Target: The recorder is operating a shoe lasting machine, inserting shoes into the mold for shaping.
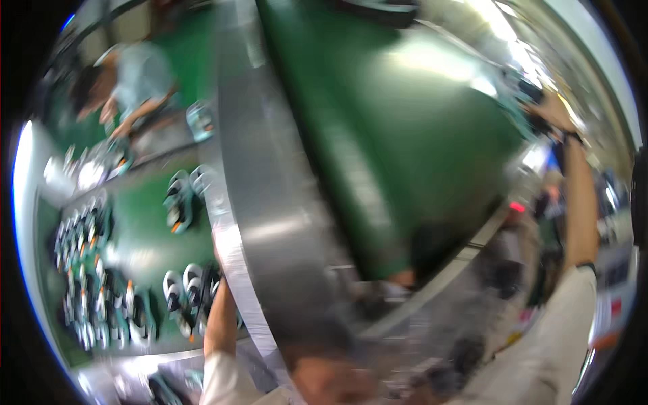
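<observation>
Shoes stood in rows, we judged for order; right hand apparently gripped a teal shoe; left hand fingers we couldn't tell.

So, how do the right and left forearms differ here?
The right forearm stretches high along the picture's right side; the left forearm sits lower, beside white-toed shoes.
The right forearm wears a dark wristband; none shows on the left forearm.
The right forearm's hand shows at a blurred teal item; the left forearm's hand can't be made out.
Shared: both are bare below pale sleeves.
</observation>
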Action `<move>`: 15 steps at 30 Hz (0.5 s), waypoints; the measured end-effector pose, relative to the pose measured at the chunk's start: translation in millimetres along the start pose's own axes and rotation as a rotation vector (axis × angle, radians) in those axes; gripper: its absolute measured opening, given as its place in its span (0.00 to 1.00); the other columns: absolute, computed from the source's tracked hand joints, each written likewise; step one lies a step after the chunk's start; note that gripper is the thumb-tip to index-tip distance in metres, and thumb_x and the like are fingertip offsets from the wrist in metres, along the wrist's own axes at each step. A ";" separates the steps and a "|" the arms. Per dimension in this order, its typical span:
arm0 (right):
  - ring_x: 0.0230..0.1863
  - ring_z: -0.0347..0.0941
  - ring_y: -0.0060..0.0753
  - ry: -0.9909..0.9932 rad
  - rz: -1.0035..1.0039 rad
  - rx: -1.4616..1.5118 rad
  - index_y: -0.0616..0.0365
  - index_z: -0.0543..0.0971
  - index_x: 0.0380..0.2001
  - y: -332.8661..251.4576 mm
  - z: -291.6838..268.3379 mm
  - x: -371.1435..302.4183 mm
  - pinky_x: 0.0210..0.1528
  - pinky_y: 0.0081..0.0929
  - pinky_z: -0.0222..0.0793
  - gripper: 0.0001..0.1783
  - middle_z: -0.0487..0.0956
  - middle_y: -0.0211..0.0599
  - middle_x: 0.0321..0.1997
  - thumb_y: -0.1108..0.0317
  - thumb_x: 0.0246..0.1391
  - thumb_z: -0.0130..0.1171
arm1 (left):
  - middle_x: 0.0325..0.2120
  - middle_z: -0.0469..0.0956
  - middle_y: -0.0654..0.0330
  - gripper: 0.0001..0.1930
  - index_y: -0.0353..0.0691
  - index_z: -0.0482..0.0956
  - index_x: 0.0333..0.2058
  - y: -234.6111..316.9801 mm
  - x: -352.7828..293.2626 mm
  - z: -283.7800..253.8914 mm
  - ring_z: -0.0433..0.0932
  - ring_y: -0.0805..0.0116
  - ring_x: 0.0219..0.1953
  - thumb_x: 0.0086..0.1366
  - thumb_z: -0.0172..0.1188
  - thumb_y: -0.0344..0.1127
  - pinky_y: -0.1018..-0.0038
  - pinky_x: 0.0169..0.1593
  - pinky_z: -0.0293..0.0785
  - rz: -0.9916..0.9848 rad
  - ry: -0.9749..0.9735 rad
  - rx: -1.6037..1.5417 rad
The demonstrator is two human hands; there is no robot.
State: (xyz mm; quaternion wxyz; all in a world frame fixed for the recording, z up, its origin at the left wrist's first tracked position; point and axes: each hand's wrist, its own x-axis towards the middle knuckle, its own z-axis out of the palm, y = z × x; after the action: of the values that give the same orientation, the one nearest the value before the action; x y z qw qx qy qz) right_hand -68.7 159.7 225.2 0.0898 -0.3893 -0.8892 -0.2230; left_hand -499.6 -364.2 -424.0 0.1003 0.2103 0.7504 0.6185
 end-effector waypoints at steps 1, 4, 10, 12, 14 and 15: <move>0.27 0.75 0.27 -0.096 0.108 0.062 0.65 0.78 0.46 -21.4 1.8 1.3 0.35 0.30 0.73 0.33 0.80 0.36 0.28 0.53 0.40 0.72 | 0.34 0.78 0.57 0.15 0.34 0.75 0.49 17.5 -37.9 -11.6 0.76 0.58 0.32 0.65 0.52 0.30 0.66 0.44 0.75 -0.115 -0.013 -0.118; 0.37 0.81 0.43 0.100 0.098 0.215 0.61 0.81 0.43 -69.8 -0.8 -18.9 0.42 0.39 0.75 0.35 0.83 0.48 0.36 0.48 0.35 0.75 | 0.36 0.79 0.57 0.13 0.32 0.76 0.48 95.8 -162.2 -22.1 0.77 0.64 0.34 0.66 0.54 0.30 0.69 0.45 0.75 -0.386 -0.213 -0.419; 0.34 0.79 0.54 0.480 0.162 0.185 0.63 0.75 0.32 -103.5 -55.3 -111.6 0.40 0.44 0.74 0.26 0.80 0.53 0.30 0.51 0.41 0.70 | 0.46 0.81 0.50 0.18 0.27 0.74 0.53 291.6 -300.0 -14.7 0.81 0.62 0.46 0.65 0.61 0.26 0.69 0.54 0.75 -0.487 -0.980 -0.542; 0.33 0.80 0.49 0.525 0.244 0.394 0.63 0.75 0.33 -112.2 -101.3 -183.3 0.39 0.40 0.75 0.26 0.80 0.53 0.29 0.52 0.42 0.70 | 0.49 0.79 0.48 0.21 0.26 0.71 0.55 335.7 -316.3 -8.7 0.79 0.60 0.49 0.66 0.61 0.29 0.67 0.56 0.73 -0.474 -1.143 -0.578; 0.34 0.80 0.41 0.598 0.265 0.627 0.64 0.76 0.38 -121.4 -131.8 -275.5 0.40 0.35 0.76 0.27 0.81 0.49 0.31 0.55 0.41 0.73 | 0.52 0.77 0.45 0.24 0.26 0.69 0.58 377.0 -326.2 2.7 0.78 0.58 0.52 0.66 0.61 0.31 0.65 0.59 0.72 -0.469 -1.323 -0.607; 0.35 0.80 0.36 0.686 0.220 0.735 0.65 0.76 0.41 -124.9 -139.2 -320.3 0.41 0.33 0.76 0.29 0.82 0.46 0.33 0.57 0.41 0.74 | 0.55 0.73 0.45 0.26 0.27 0.66 0.60 402.4 -331.5 14.3 0.74 0.57 0.56 0.67 0.60 0.31 0.64 0.62 0.67 -0.368 -1.369 -0.636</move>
State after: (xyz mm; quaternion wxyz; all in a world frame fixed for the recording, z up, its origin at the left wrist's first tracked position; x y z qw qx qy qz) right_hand 55.9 -188.8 200.7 0.5301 -0.3275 -0.7821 0.0004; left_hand -121.1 -438.4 -72.9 0.6981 0.3787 0.3306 0.5099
